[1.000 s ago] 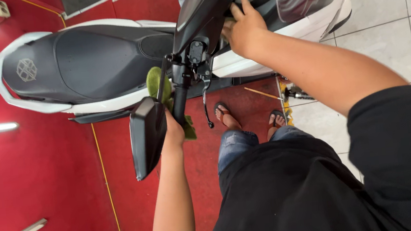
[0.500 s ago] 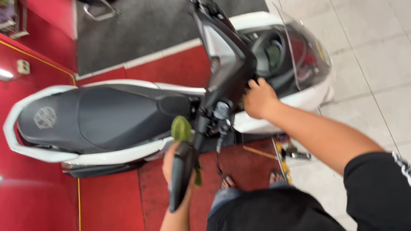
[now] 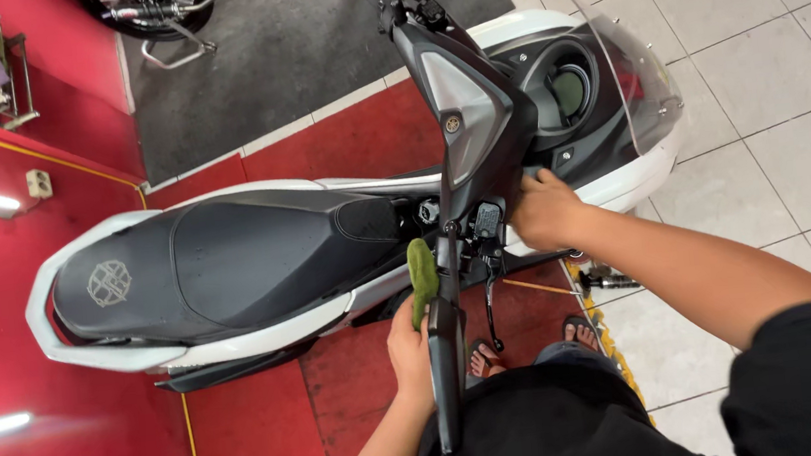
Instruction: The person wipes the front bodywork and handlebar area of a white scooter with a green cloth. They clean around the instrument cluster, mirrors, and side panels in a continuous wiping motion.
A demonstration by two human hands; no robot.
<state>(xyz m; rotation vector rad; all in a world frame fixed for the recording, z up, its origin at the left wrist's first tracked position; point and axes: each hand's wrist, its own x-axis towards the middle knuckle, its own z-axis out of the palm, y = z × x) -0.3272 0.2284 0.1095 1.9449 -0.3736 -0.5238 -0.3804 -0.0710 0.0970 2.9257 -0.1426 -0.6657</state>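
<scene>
The left hand pinched a green cloth beside the scooter's handlebar; the right hand, fingers curled, steadied the handlebar cover. Wiping seemed underway; next called for firm strokes.

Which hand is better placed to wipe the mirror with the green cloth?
Probably the left hand. It already holds the green cloth right beside the mirror. The right hand rests farther up, on the scooter's front panel.
</scene>
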